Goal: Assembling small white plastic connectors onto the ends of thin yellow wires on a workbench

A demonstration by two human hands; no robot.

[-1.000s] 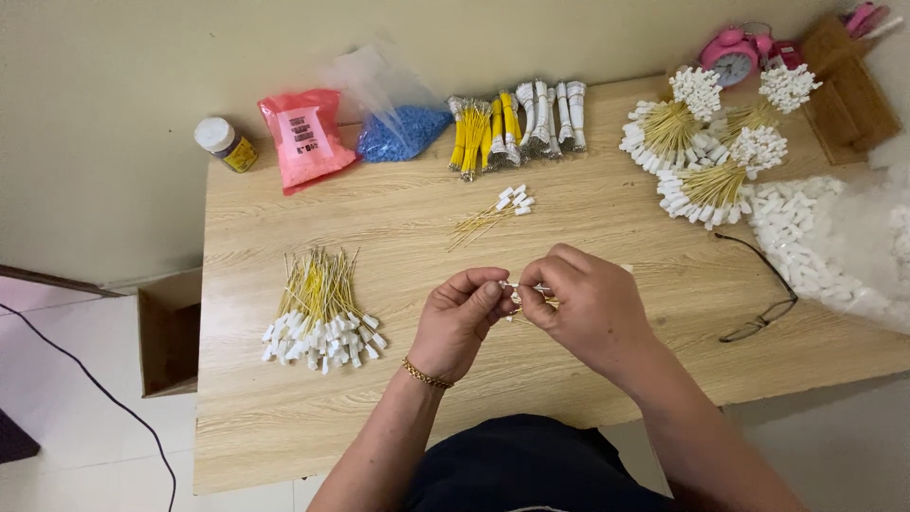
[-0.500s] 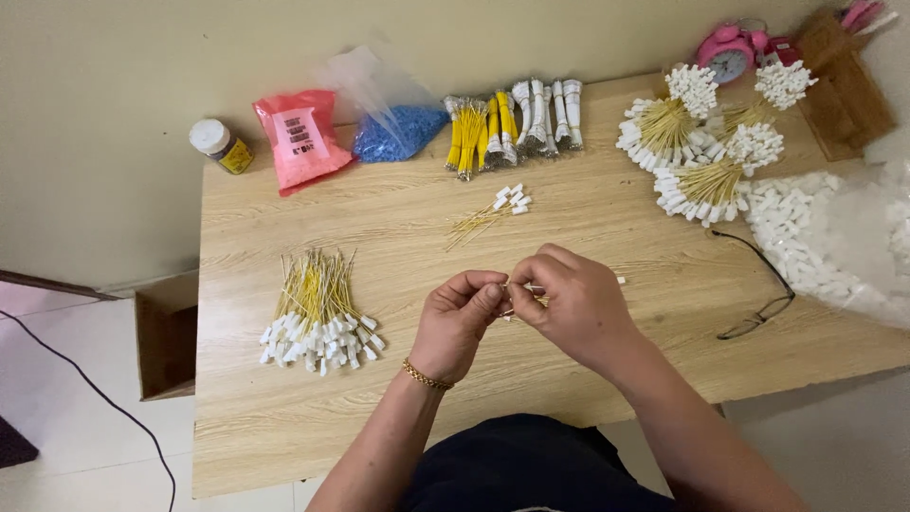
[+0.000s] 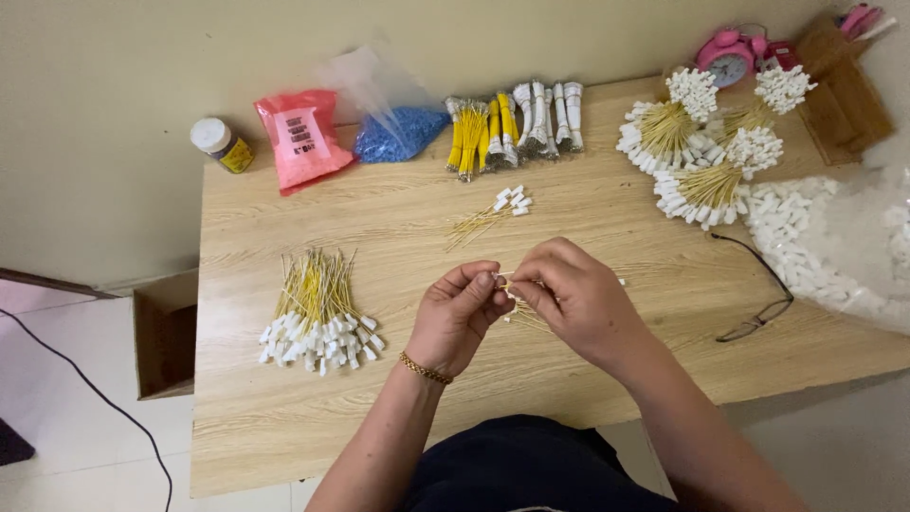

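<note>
Head view: left hand [image 3: 458,318] and right hand [image 3: 576,299] meet above the wooden table [image 3: 398,237], fingertips pinching thin yellow wires [image 3: 519,313]. Fingers hide most of them; the visible strands run roughly left-right between the hands.

Overhead view of a light wooden table [image 3: 588,228]. The left hand [image 3: 457,318] and right hand [image 3: 576,296] meet at centre, fingertips pinching thin yellow wires with small white plastic connectors [image 3: 517,305]. A loose pile of yellow wires with white ends [image 3: 318,318] lies to the left; tied bundles of such wires [image 3: 706,142] occupy the far right, near black-rimmed spectacles [image 3: 754,299].
</note>
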